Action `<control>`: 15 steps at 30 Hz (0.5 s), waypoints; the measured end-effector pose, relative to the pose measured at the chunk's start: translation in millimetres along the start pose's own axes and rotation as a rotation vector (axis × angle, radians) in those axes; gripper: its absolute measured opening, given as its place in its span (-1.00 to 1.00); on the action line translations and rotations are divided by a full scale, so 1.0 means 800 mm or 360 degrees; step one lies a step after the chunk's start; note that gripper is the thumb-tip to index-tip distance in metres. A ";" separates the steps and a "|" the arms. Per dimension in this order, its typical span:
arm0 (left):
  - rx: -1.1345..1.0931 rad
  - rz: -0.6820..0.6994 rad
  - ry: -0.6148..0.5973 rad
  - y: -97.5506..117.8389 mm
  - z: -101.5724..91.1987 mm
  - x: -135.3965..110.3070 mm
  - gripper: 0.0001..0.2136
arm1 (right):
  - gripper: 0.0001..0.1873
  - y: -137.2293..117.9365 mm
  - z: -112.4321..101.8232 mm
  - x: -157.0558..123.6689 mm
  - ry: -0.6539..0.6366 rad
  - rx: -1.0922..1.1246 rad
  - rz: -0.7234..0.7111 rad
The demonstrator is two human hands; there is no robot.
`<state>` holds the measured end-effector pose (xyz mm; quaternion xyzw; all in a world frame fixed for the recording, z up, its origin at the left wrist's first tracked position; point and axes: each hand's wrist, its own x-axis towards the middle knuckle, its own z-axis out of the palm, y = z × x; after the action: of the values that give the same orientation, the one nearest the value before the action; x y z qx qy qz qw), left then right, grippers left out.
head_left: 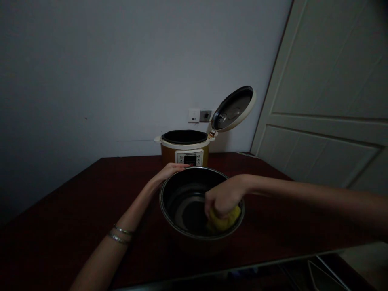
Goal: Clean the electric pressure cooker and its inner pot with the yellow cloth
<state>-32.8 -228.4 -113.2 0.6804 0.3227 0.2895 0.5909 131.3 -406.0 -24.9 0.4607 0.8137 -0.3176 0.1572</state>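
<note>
A dark, round rice cooker inner pot (184, 202) stands on the table in front of me, its inside facing up. My left hand (171, 170) holds it at the far left of the rim, fingers stretched along the edge; the thumb is hard to make out. Inside the pot, my right hand (222, 198) is closed round a yellow cloth (224, 220), which presses against the right side of the inner wall. Just behind stands the rice cooker (169, 154), brown with a cream rim and a control panel. Its lid (233, 109) is raised and leans to the right.
The dark red table (75, 202) reaches back to a pale wall (106, 72) with sockets (194, 115). A panelled white door (327, 101) rises on the right. Below the table's front edge, thin metal bars (327, 270) show at the lower right.
</note>
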 end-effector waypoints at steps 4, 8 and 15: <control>0.0031 0.0051 -0.0015 -0.001 -0.002 -0.001 -0.65 | -0.83 0.041 0.006 0.012 0.0190 -0.0721 0.0449; 0.0035 0.0077 -0.0033 -0.006 -0.007 0.005 -0.64 | -0.77 0.077 -0.004 0.055 0.0643 -0.1411 -0.0004; 0.0129 0.0108 0.0045 -0.008 -0.012 0.016 -0.69 | -0.73 0.089 -0.020 0.091 0.0831 -0.1876 -0.0501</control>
<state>-33.0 -212.1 -118.3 0.7102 0.3191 0.3057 0.5481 153.8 -321.8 -79.5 0.2350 0.9202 0.2838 0.1323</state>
